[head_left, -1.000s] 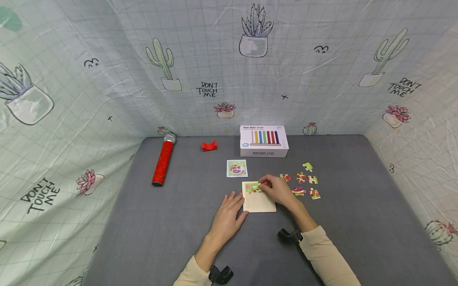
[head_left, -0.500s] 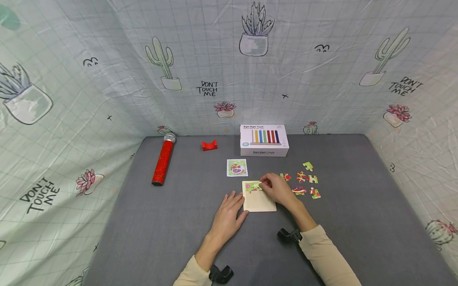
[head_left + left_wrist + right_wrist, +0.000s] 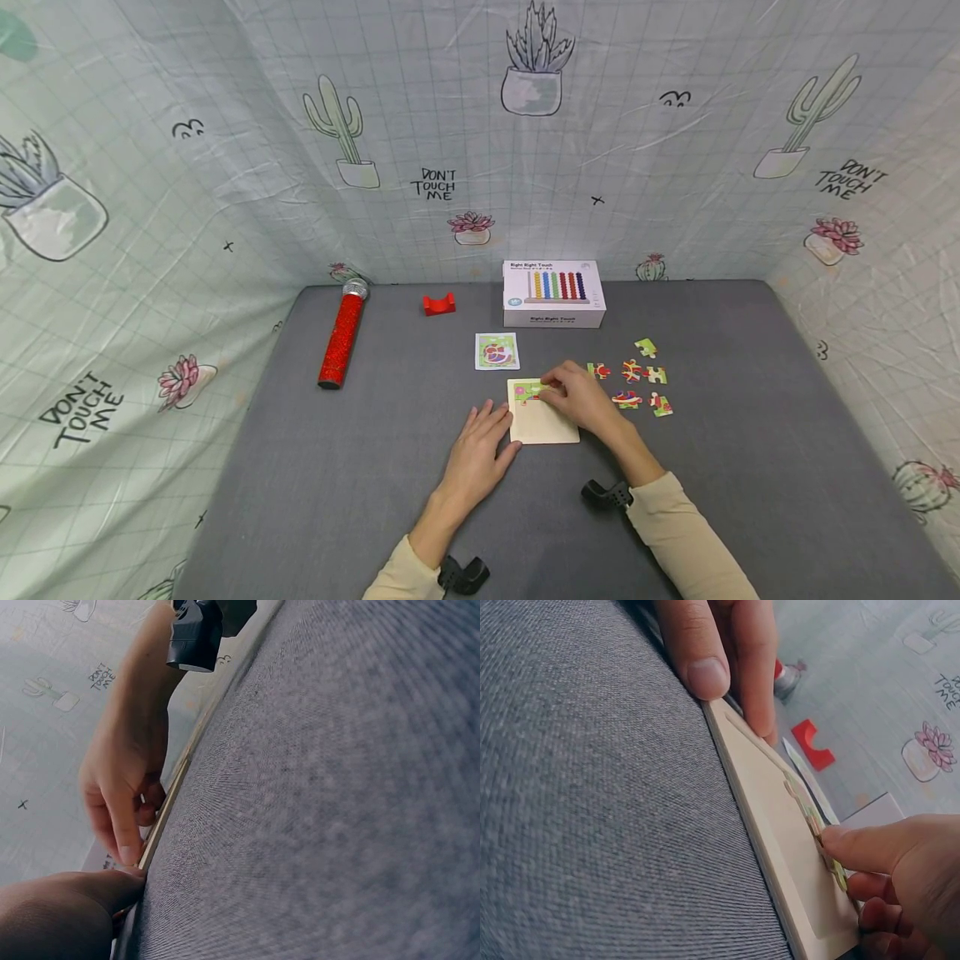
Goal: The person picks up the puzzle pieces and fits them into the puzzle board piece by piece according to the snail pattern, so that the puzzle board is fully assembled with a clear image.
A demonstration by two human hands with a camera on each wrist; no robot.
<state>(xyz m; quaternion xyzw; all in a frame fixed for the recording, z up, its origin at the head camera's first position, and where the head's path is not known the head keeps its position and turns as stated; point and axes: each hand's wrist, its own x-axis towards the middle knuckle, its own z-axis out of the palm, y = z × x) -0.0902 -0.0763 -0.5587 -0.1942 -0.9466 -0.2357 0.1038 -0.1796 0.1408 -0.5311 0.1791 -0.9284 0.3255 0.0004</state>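
A square wooden puzzle board (image 3: pixel 542 425) lies on the grey table, with green and pink puzzle pieces (image 3: pixel 520 392) along the top of its recess. My left hand (image 3: pixel 476 458) rests at the board's left side, fingers extended; in the right wrist view its thumb (image 3: pixel 708 678) touches the board's edge. Over the board's upper right, my right hand (image 3: pixel 581 398) pinches a puzzle piece (image 3: pixel 838 876) between thumb and fingers, low against the row. Most of that piece is hidden by the hand. In the left wrist view the right hand (image 3: pixel 124 787) reaches down to the board.
Several loose puzzle pieces (image 3: pixel 632 372) lie right of the board. Behind it are a picture card (image 3: pixel 497 352) and a white box (image 3: pixel 554 294). A red microphone (image 3: pixel 342 337) and a red notched block (image 3: pixel 438 305) lie farther left. A patterned cloth hangs behind.
My right hand shifts slightly left at the top of the board, its fingers now covering more of the row. The left hand stays in place.
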